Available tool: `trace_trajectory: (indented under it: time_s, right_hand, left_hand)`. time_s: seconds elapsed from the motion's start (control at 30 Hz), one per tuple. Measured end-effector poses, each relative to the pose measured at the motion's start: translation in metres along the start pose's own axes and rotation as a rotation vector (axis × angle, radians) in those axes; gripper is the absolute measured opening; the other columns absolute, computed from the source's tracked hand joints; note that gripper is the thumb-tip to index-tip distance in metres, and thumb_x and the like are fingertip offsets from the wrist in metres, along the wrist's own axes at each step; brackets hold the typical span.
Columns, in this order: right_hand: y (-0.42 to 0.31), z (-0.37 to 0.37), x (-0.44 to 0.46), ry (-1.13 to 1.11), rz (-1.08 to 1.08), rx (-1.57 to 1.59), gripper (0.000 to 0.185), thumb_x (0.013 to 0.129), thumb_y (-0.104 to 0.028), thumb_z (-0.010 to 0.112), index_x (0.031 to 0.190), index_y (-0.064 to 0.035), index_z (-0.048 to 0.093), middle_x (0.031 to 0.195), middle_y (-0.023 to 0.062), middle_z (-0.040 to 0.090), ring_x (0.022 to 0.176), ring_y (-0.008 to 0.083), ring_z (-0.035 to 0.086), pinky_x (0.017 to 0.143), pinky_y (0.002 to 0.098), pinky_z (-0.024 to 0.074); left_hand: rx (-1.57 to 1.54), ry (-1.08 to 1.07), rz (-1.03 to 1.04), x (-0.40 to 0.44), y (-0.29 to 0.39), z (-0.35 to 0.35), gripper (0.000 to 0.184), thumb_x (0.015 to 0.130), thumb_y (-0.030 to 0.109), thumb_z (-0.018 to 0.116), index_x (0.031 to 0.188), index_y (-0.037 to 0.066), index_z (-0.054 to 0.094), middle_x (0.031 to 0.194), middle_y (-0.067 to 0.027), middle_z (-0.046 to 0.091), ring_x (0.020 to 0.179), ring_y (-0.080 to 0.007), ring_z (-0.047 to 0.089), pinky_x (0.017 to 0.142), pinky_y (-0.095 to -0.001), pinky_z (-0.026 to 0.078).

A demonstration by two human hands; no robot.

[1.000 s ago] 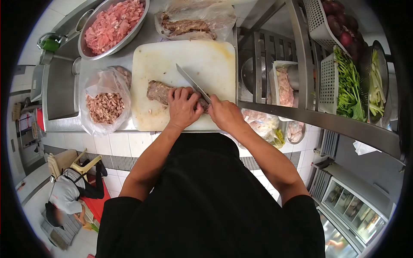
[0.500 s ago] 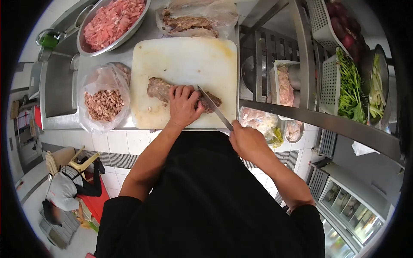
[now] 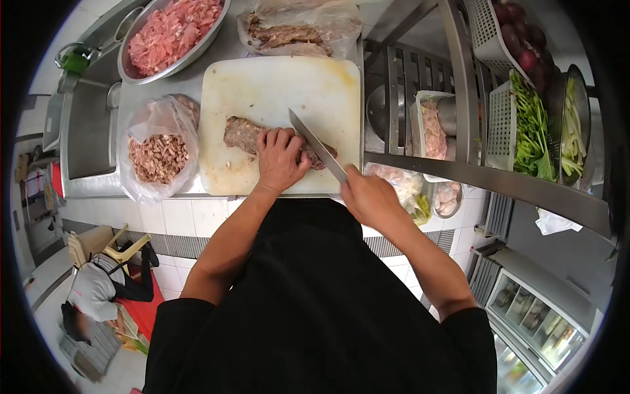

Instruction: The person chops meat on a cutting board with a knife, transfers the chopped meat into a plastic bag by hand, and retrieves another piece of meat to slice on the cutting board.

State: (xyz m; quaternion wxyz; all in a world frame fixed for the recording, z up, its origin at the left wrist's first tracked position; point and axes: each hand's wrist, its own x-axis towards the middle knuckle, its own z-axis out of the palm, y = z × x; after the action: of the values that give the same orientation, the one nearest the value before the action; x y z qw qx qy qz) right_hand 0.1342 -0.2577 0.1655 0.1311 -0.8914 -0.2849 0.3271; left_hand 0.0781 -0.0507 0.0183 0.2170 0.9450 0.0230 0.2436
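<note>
A long piece of brown meat (image 3: 243,136) lies across the white cutting board (image 3: 282,88). My left hand (image 3: 282,159) presses down on its middle, fingers curled over it. My right hand (image 3: 374,197), at the board's lower right edge, is wrapped round the handle of a knife (image 3: 317,144). The blade slants up and left across the meat, just right of my left fingers. The handle is mostly hidden in my grip. Small crumbs of meat are scattered on the board.
Left of the board is a plastic bag of chopped meat (image 3: 157,159); behind it stands a bowl of pink meat (image 3: 174,36). Bagged meat (image 3: 289,36) lies behind the board. A metal rack (image 3: 467,85) holds vegetable baskets at right. Another person (image 3: 95,289) is at lower left.
The knife first slid back toward me and to the right, then moved forward and left again over the meat. My left hand has stayed on the meat.
</note>
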Motion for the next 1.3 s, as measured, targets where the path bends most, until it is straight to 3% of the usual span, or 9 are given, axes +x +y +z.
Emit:
trace_trajectory:
  time_s: [0.07,0.23,0.37,0.6,0.77,0.9,1.07,1.3]
  right_hand:
    - [0.003,0.004,-0.003,-0.079,0.033,-0.014,0.023,0.099,-0.018,0.053,0.109,0.0024,0.056,0.084,0.0296,0.071,0.084,0.0491,0.071,0.078,0.0592,0.0553]
    - [0.008,0.030,0.032,0.021,0.032,0.021,0.024,0.099,-0.019,0.053,0.111,0.0025,0.056,0.083,0.0282,0.071,0.084,0.0488,0.070,0.078,0.0588,0.0552]
    - [0.008,0.021,-0.008,-0.018,-0.012,-0.008,0.023,0.099,-0.017,0.053,0.112,0.0020,0.056,0.082,0.0284,0.071,0.083,0.0483,0.071,0.078,0.0589,0.0559]
    - [-0.001,0.071,0.061,0.149,0.043,-0.018,0.022,0.097,-0.016,0.055,0.109,0.0020,0.056,0.080,0.0278,0.071,0.081,0.0479,0.072,0.075,0.0579,0.0572]
    - [-0.002,0.062,0.080,0.266,-0.073,0.015,0.022,0.098,-0.019,0.054,0.106,0.0014,0.058,0.081,0.0278,0.072,0.082,0.0470,0.073,0.076,0.0578,0.0573]
    - [0.000,0.034,0.051,0.227,-0.058,-0.028,0.022,0.098,-0.019,0.054,0.107,0.0010,0.057,0.082,0.0276,0.072,0.080,0.0472,0.072,0.076,0.0579,0.0568]
    - [-0.004,-0.005,-0.019,0.003,0.024,-0.073,0.022,0.100,-0.021,0.053,0.107,0.0003,0.056,0.082,0.0274,0.071,0.081,0.0482,0.071,0.075,0.0582,0.0557]
    - [-0.001,0.038,0.041,0.085,0.034,-0.081,0.023,0.100,-0.020,0.054,0.109,0.0006,0.056,0.082,0.0274,0.071,0.082,0.0474,0.071,0.077,0.0582,0.0558]
  left_hand:
    - [0.000,-0.002,-0.010,-0.001,-0.003,-0.001,0.026,0.072,0.022,0.070,0.095,0.010,0.065,0.108,-0.0102,0.060,0.108,-0.0321,0.054,0.106,-0.0547,0.036]
    - [0.003,0.012,0.005,0.002,0.000,0.001,0.029,0.072,0.022,0.070,0.096,0.009,0.063,0.107,-0.0106,0.060,0.107,-0.0330,0.054,0.105,-0.0550,0.036]
    - [-0.011,0.003,0.006,0.001,-0.003,-0.002,0.029,0.072,0.022,0.070,0.097,0.008,0.063,0.107,-0.0109,0.060,0.108,-0.0334,0.054,0.105,-0.0552,0.035]
    - [-0.018,-0.009,-0.003,-0.003,-0.003,0.001,0.030,0.073,0.023,0.070,0.099,0.008,0.063,0.110,-0.0108,0.061,0.110,-0.0331,0.055,0.106,-0.0547,0.035]
    - [-0.085,-0.025,0.073,-0.002,-0.014,-0.011,0.031,0.074,0.023,0.070,0.101,0.009,0.063,0.112,-0.0111,0.059,0.114,-0.0347,0.053,0.110,-0.0568,0.033]
    - [-0.038,-0.043,0.085,-0.002,-0.021,-0.022,0.028,0.074,0.021,0.067,0.100,0.011,0.066,0.113,-0.0106,0.058,0.113,-0.0343,0.052,0.109,-0.0576,0.035]
    - [-0.005,-0.034,0.081,0.000,-0.019,-0.015,0.030,0.073,0.021,0.065,0.101,0.012,0.067,0.114,-0.0106,0.058,0.113,-0.0341,0.052,0.107,-0.0575,0.036]
    - [-0.018,-0.033,0.040,0.002,-0.021,-0.010,0.032,0.072,0.023,0.064,0.102,0.012,0.066,0.112,-0.0104,0.060,0.112,-0.0335,0.054,0.105,-0.0554,0.037]
